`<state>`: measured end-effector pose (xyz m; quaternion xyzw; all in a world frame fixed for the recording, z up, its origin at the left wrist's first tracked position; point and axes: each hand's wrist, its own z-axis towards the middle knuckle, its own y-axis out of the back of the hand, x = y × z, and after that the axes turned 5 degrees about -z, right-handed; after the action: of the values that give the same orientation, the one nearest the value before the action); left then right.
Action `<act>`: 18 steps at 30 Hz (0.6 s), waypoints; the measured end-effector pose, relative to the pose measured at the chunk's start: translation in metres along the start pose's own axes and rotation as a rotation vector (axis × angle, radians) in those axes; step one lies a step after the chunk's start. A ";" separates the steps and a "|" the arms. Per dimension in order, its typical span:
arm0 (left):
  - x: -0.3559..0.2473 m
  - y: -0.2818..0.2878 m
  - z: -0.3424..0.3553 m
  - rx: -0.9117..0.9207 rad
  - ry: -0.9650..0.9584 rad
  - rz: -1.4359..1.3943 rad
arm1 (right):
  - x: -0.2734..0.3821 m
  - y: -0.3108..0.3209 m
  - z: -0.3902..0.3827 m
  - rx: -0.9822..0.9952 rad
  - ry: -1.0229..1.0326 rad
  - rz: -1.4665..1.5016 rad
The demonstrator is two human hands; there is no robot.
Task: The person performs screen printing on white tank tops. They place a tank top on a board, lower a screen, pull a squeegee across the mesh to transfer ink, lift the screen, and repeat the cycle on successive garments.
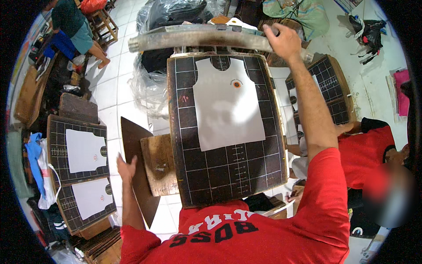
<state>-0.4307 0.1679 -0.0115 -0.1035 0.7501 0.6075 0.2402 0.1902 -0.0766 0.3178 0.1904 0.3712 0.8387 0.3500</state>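
Reaching far forward, the right arm is held nearly straight, and its hand (285, 42) is closed around a long worn bar (198, 42) near the bar's right end. The left forearm is held low and to the side, its hand (126, 167) open with the thumb spread from the fingers, and nothing is gripped by it. A white shirt-shaped piece (228, 123), marked with a small round emblem (237, 85), is laid flat between the two hands, nearer and to the left of the right one. Beneath it, a dark gridded board (211, 176) is seen, its far edge just below the bar. Just right of the left hand, a wooden block (159, 165) and a brown panel (145, 202) are placed; to its left, two more white pieces (83, 152) are spread on gridded boards. Below and to the right of the right hand, another gridded board (334, 83) and a person in red (369, 149) are seen. White floor tiles (112, 94) and plastic-wrapped bundles (151, 90) are visible ahead of the left hand, and farther off, a person in dark green (68, 20).
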 end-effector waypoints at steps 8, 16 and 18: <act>0.071 -0.030 0.009 0.160 0.009 -0.130 | -0.008 0.005 0.047 0.147 -0.012 -0.041; -0.010 0.089 -0.038 -0.101 -0.234 -0.051 | 0.001 0.009 0.034 0.083 -0.006 -0.044; -0.037 0.119 -0.058 -0.214 -0.318 -0.104 | 0.003 0.016 0.028 0.202 -0.043 0.020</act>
<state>-0.4656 0.1357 0.1179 -0.0700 0.6275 0.6792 0.3743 0.1970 -0.0681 0.3484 0.2463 0.4444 0.7962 0.3285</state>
